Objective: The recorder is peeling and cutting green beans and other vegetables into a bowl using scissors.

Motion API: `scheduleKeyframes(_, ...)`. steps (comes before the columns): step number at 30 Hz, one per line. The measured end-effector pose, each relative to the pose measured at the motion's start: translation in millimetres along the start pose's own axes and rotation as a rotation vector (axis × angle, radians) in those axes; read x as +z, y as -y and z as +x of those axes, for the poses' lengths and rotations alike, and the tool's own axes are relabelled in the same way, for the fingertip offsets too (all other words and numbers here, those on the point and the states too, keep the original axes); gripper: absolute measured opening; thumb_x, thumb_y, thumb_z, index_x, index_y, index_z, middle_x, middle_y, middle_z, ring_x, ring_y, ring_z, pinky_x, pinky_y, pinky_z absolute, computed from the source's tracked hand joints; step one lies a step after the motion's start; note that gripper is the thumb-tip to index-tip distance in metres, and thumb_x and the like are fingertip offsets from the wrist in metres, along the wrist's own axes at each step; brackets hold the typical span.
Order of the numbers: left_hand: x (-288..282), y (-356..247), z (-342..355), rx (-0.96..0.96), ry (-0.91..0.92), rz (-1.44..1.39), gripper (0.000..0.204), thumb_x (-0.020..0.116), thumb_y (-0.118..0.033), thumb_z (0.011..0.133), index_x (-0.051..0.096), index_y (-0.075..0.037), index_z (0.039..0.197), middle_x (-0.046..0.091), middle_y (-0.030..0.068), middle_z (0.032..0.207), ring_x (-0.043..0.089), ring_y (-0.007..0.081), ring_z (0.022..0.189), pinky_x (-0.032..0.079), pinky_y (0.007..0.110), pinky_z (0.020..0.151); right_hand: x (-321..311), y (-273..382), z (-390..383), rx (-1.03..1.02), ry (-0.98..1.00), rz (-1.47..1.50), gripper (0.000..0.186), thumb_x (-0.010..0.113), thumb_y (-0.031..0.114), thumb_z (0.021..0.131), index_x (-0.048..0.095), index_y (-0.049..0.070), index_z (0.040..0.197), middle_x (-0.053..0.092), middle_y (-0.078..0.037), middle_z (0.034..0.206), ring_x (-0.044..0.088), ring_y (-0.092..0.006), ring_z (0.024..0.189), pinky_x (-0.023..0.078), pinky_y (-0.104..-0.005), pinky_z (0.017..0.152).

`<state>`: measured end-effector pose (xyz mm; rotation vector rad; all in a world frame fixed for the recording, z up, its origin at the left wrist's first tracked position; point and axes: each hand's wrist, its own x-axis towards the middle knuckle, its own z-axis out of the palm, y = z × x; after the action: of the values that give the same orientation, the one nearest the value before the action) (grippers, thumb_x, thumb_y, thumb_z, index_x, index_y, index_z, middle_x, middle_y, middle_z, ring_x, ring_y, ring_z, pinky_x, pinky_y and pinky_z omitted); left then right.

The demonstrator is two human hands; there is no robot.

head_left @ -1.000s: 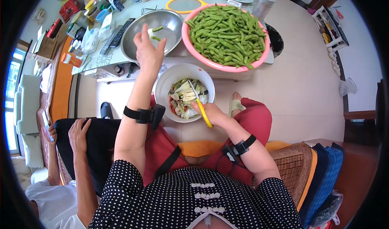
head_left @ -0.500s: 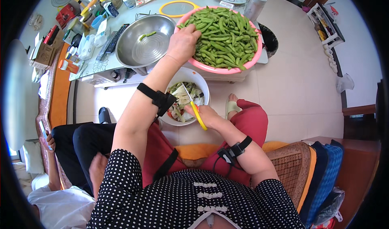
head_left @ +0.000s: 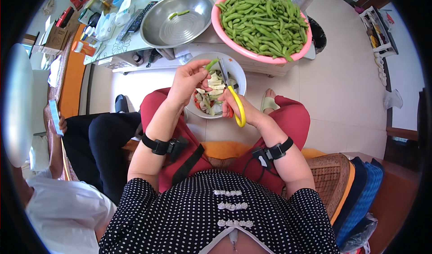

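A green soybean pod [head_left: 211, 64] is pinched in the fingers of my left hand [head_left: 190, 80], above a white bin [head_left: 240, 67] holding vegetable scraps. My right hand [head_left: 243, 106] grips scissors [head_left: 236, 102] with yellow and red handles. Their blades point away from me, and the tips are close beside the pod. Beyond the bin, on the table, stands a pink basin [head_left: 225, 37] heaped with green pods [head_left: 263, 22]. To its left is a steel bowl [head_left: 155, 17] with a couple of pods [head_left: 178, 14] lying in it.
The glass-topped table [head_left: 108, 51] carries jars, a remote control [head_left: 143, 16] and tissues on the left. A black bin [head_left: 318, 35] stands right of the table. Another person's dark-trousered leg [head_left: 108, 141] is at my left; that person's hand [head_left: 62, 123] holds a phone [head_left: 55, 115].
My left hand has drawn back from the pink basin with a pod and come over the scrap bin. The scissors have turned more upright beside it. The whole view has shifted somewhat.
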<state>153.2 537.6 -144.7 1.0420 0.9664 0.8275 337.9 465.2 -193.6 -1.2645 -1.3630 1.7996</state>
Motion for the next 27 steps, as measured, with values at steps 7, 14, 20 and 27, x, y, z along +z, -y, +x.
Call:
scheduleKeyframes(7,1,26,-22,-0.015,-0.020,0.177,0.033,0.049,0.001,0.087,0.053,0.005,0.119,0.055,0.0025,0.076,0.053,0.0069,0.058,0.048,0.020,0.053,4,3,-2,0.085,0.089,-0.010,0.066,0.028,0.062,0.090,0.050,0.001,0.102,0.052,-0.005,0.066,0.051,-0.0130,0.060,0.043,-0.0251,0.057)
scheduleKeyframes(14,-11,35,-17,-0.038,0.006,0.262,0.032,0.046,0.003,0.086,0.054,0.007,0.117,0.056,0.0035,0.075,0.054,0.0087,0.055,0.049,0.021,0.050,6,-3,-1,0.190,0.003,-0.007,0.079,0.035,0.072,0.081,0.057,-0.003,0.087,0.043,-0.003,0.050,0.047,-0.0136,0.043,0.041,-0.0276,0.043)
scheduleKeyframes(20,-19,42,-4,-0.163,-0.034,0.466,0.030,0.046,0.003,0.083,0.056,0.008,0.110,0.058,0.0079,0.071,0.056,0.0113,0.048,0.050,0.023,0.045,-2,-23,5,0.479,-0.021,-0.489,0.089,0.041,0.074,0.077,0.062,-0.011,0.091,0.061,-0.021,0.070,0.063,-0.0292,0.066,0.050,-0.0383,0.061)
scheduleKeyframes(27,-48,-53,52,0.420,-0.540,0.556,0.042,0.062,-0.017,0.085,0.053,0.000,0.122,0.058,0.0146,0.100,0.058,0.0117,0.056,0.051,0.025,0.052,-3,-20,4,0.369,-0.110,-0.532,0.089,0.038,0.076,0.076,0.064,-0.008,0.088,0.063,-0.026,0.081,0.062,-0.0375,0.082,0.047,-0.0416,0.073)
